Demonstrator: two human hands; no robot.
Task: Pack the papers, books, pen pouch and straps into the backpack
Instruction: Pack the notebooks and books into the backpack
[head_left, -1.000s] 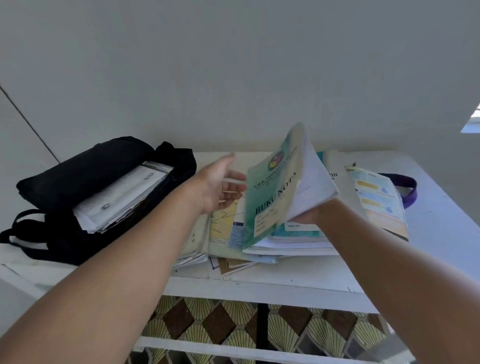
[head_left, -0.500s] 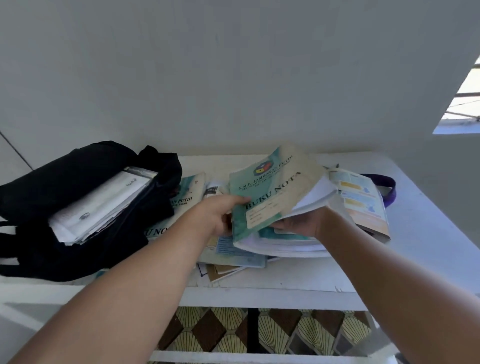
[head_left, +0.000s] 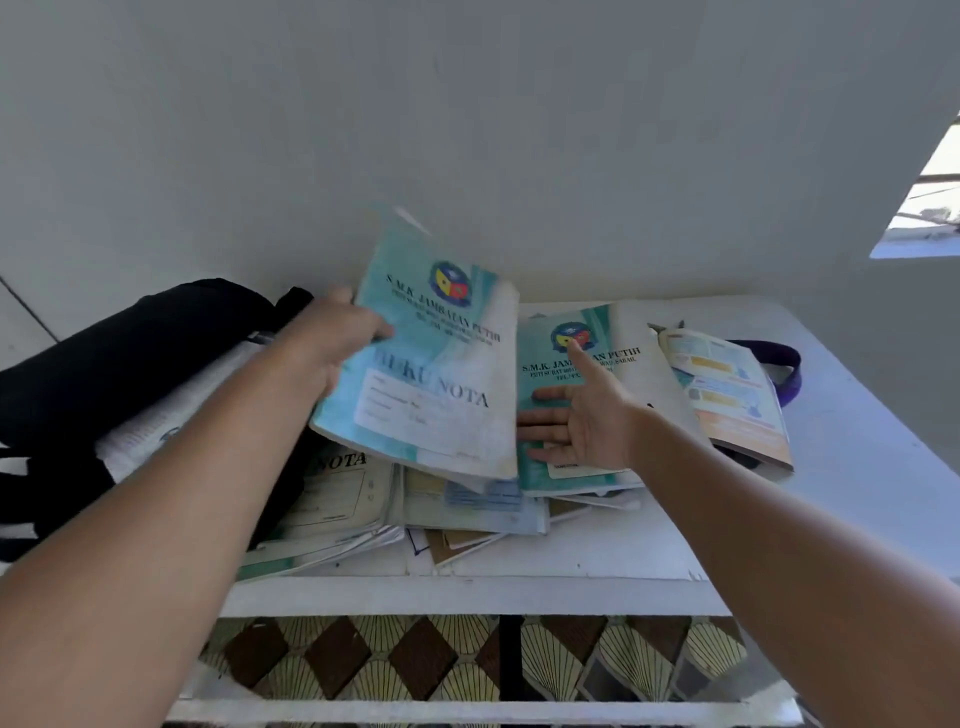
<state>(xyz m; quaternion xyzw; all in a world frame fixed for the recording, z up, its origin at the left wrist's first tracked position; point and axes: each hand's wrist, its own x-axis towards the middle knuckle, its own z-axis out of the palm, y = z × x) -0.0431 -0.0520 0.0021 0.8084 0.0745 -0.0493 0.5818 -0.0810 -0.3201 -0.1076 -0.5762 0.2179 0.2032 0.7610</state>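
Teal notebook (head_left: 421, 364) is tilting in the left hand (head_left: 332, 348), fingers clamped on its nine-o'clock edge; the right hand (head_left: 576, 421) is resting, fingers apart, on a second book (head_left: 587, 332) at three o'clock.

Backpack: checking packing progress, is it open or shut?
Open: the backpack gapes, with papers sticking out of its mouth.

two bare forearms, no sleeves, watch or rings showing; left hand (head_left: 332, 348), right hand (head_left: 582, 421).

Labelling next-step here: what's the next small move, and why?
Probably carry the teal paper notebook left into the open black fabric backpack: the left hand grips it lifted off the pile, papers already sit in the bag, and the right hand lies flat on the next teal notebook.
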